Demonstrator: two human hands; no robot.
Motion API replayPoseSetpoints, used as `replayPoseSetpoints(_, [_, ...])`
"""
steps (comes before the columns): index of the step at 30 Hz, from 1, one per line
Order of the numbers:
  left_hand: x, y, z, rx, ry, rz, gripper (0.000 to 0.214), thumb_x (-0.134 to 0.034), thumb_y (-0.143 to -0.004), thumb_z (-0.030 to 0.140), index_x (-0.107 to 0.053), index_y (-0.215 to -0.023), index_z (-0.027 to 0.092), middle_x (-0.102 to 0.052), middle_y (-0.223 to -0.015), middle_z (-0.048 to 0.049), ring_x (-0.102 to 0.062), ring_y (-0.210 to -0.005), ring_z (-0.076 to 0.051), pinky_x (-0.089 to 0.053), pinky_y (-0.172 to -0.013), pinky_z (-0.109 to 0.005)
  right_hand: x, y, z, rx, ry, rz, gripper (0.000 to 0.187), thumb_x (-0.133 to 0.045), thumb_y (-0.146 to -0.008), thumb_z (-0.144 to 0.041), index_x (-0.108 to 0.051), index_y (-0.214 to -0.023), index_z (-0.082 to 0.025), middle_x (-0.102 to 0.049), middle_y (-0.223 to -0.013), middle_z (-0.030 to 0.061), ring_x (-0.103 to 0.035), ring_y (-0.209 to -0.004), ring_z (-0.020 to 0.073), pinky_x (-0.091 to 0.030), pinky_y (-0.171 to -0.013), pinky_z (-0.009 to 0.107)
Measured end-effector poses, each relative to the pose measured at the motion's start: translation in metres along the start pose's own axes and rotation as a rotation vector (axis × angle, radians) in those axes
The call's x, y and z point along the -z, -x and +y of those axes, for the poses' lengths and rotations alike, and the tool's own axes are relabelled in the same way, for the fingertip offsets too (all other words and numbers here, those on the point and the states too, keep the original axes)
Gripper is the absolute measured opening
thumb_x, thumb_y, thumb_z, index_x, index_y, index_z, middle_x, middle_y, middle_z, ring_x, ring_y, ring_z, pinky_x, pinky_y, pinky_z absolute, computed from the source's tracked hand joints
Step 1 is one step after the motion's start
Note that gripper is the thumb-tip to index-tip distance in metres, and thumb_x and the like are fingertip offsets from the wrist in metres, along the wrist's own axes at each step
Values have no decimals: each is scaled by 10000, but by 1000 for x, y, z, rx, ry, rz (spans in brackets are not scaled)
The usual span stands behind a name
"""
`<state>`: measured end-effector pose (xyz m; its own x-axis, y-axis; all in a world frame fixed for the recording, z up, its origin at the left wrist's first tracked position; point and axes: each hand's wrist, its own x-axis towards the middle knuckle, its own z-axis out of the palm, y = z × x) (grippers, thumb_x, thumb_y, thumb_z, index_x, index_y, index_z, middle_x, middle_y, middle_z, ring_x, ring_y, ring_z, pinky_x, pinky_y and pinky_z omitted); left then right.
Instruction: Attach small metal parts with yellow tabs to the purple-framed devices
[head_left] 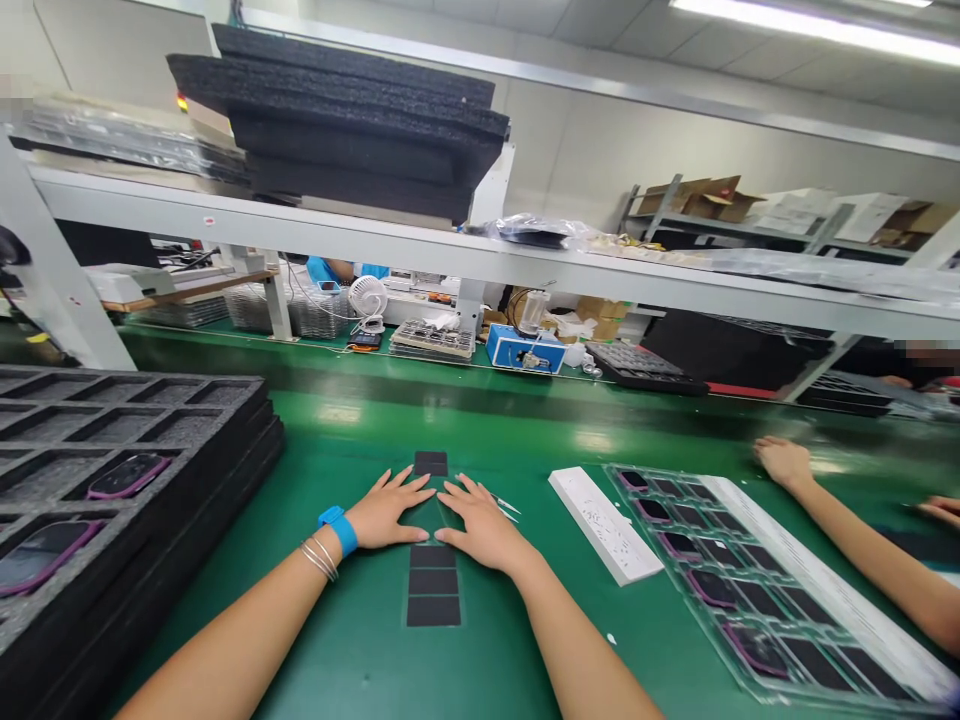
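My left hand [390, 510] and my right hand [480, 522] lie flat, side by side, fingers spread, on a strip of dark rectangular pads [433, 583] that runs along the green mat [352, 620]. Both hands press on the strip's middle; its far end [431, 462] and near end show beyond them. A blue wristband and thin bangles sit on my left wrist. A pair of tweezers [501, 505] lies just right of my right hand.
Stacked black foam trays [112, 470] holding purple-edged devices stand at the left. A white strip [604, 524] and a clear tray of devices [742, 590] lie at the right, where another person's arm [855, 540] rests. An overhead shelf carries foam sheets [345, 120].
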<state>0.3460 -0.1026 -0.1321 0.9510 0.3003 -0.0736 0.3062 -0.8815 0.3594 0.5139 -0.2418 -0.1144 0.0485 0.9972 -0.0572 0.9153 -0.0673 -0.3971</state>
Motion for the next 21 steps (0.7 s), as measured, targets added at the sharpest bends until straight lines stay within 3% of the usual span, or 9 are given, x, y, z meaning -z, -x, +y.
replayPoseSetpoints(21, [1, 0, 1, 23, -22, -12, 737, -534, -801, 595, -272, -1425, 302, -162, -1499, 0, -47, -1384, -281, -50, -1105, -524, -2, -2, 3, 11, -14, 8, 606, -577, -828, -466, -411, -1371, -252, -288, -1451, 8, -114, -1384, 227, -97, -1135, 439])
